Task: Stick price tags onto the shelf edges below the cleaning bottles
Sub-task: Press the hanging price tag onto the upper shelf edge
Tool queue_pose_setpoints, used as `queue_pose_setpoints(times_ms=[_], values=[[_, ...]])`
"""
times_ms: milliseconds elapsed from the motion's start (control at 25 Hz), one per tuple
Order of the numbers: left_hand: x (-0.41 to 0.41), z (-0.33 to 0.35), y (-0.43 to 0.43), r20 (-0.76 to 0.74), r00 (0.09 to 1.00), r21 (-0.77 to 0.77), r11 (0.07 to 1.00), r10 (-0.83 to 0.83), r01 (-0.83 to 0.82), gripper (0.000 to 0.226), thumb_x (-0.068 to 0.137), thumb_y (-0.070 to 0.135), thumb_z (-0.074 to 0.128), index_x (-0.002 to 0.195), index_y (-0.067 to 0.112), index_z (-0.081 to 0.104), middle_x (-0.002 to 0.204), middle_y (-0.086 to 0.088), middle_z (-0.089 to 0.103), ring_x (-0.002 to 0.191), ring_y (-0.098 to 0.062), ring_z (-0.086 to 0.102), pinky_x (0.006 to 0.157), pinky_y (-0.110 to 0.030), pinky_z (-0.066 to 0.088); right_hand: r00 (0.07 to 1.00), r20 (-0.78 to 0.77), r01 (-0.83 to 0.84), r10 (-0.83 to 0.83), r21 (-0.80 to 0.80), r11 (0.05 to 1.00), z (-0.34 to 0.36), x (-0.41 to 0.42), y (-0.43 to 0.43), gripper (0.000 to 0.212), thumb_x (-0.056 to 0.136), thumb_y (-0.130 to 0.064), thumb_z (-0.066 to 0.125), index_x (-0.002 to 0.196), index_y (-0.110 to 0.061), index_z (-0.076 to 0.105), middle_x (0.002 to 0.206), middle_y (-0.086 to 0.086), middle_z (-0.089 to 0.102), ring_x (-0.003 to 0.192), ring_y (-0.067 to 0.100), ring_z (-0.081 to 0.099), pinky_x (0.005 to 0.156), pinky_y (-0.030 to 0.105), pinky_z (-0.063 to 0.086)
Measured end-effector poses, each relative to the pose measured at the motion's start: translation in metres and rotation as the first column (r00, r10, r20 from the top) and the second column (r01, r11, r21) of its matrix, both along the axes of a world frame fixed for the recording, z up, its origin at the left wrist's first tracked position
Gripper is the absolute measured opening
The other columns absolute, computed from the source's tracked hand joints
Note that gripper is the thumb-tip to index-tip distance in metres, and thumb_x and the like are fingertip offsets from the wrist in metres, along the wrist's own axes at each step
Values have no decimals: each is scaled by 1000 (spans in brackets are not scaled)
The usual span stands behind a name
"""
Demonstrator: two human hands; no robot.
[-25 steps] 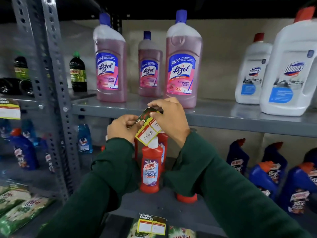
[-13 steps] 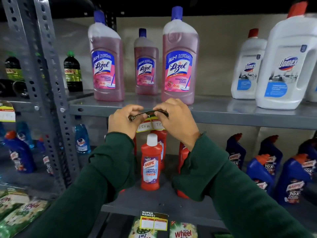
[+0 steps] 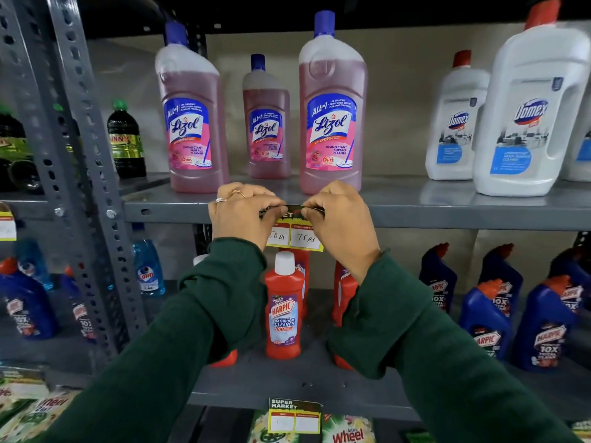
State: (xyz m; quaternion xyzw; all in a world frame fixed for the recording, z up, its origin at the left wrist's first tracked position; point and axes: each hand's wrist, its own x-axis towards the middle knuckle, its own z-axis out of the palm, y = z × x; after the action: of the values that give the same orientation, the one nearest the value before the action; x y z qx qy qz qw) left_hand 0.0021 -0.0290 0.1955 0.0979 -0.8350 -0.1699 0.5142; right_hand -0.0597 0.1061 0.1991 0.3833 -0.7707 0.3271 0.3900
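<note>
**Price tag held against the shelf edge below the pink cleaner bottles**

Both hands work at the front edge of the grey metal shelf. The left hand and the right hand each pinch the dark top strip of a price tag, one at each end, with the fingers curled tightly around it. The strip lies against the shelf edge. The yellow lower part of the tag hangs below the edge and shows two white fields with handwritten prices.

The tag sits below the gap between the small pink bottle and the large pink bottle to its right. A second large pink bottle stands to the left. White bottles stand well apart to the right on the same shelf.

On the shelf below, a red bathroom cleaner bottle stands upright between the two green sleeves. A second tag is fixed to the edge of that lower shelf.
</note>
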Motion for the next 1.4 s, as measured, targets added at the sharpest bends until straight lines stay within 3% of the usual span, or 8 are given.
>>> queue_pose_setpoints(times_ms=[160, 360, 520, 640, 720, 840, 1040, 1400], values=[[0, -2, -1, -44, 998, -107, 993, 35, -39, 11, 79, 31, 70, 82, 24, 78, 90, 5, 78, 107, -23, 58, 85, -31, 19, 998, -55, -3, 1, -38, 999, -1, -1, -2, 6, 78, -4, 72, 83, -1, 74, 79, 18, 65, 76, 33, 58, 63, 33, 46], [-7, -7, -9, -170, 985, -290, 954, 31, -80, 10, 69, 29, 71, 70, 22, 78, 72, 5, 79, 95, -14, 49, 83, -34, 26, 988, -153, 19, -23, -27, 999, -9, 1, -3, 5, 74, 2, 73, 73, 6, 70, 72, 19, 64, 68, 35, 59, 55, 38, 53], [-4, -6, -4, -116, 982, -472, 862, 147, -185, 6, 66, 24, 72, 65, 22, 77, 67, 6, 78, 89, -22, 69, 85, -36, 35, 994, -111, 27, -26, 4, 1000, -7, 3, -2, 10, 75, 0, 74, 80, 7, 69, 90, 23, 67, 80, 38, 63, 66, 41, 55], [-9, -4, -5, 12, 999, -395, 918, 44, -36, 19, 72, 26, 64, 75, 14, 78, 77, -3, 80, 92, -28, 71, 90, -41, 51, 998, -33, 57, -56, 28, 998, 0, 9, -1, 20, 82, -4, 69, 98, 8, 66, 112, 26, 63, 101, 39, 59, 85, 41, 51], [-11, -2, -1, 88, 990, -227, 966, -106, 124, 25, 77, 26, 63, 85, 7, 77, 87, -11, 79, 98, -31, 68, 97, -49, 43, 995, 14, 101, -102, 64, 993, 4, 10, 1, 22, 88, -11, 63, 104, 5, 65, 127, 22, 56, 112, 32, 54, 93, 36, 45], [-16, -1, 1, 70, 989, -150, 979, -129, 138, 23, 82, 26, 65, 88, 8, 76, 92, -11, 78, 94, -27, 69, 105, -49, 34, 991, 57, 115, -123, 137, 984, 10, 9, 3, 27, 89, -22, 63, 100, 3, 67, 115, 19, 61, 102, 28, 58, 83, 33, 47], [-18, 0, -5, 36, 999, -413, 910, 36, -18, 45, 82, 44, 41, 78, 16, 76, 72, -6, 78, 72, -27, 72, 100, -55, 39, 994, 10, 105, -107, 128, 986, 9, 4, -1, 23, 87, -17, 65, 85, 6, 66, 92, 21, 65, 83, 33, 59, 65, 33, 44], [-23, -10, -19, -114, 993, -513, 855, 17, -73, 32, 84, 25, 45, 85, 16, 76, 73, -3, 79, 67, -23, 72, 99, -39, 27, 998, 36, -53, 52, 35, 998, 11, -7, 14, 11, 81, -1, 69, 79, 9, 70, 91, 22, 72, 84, 32, 65, 78, 43, 54]])
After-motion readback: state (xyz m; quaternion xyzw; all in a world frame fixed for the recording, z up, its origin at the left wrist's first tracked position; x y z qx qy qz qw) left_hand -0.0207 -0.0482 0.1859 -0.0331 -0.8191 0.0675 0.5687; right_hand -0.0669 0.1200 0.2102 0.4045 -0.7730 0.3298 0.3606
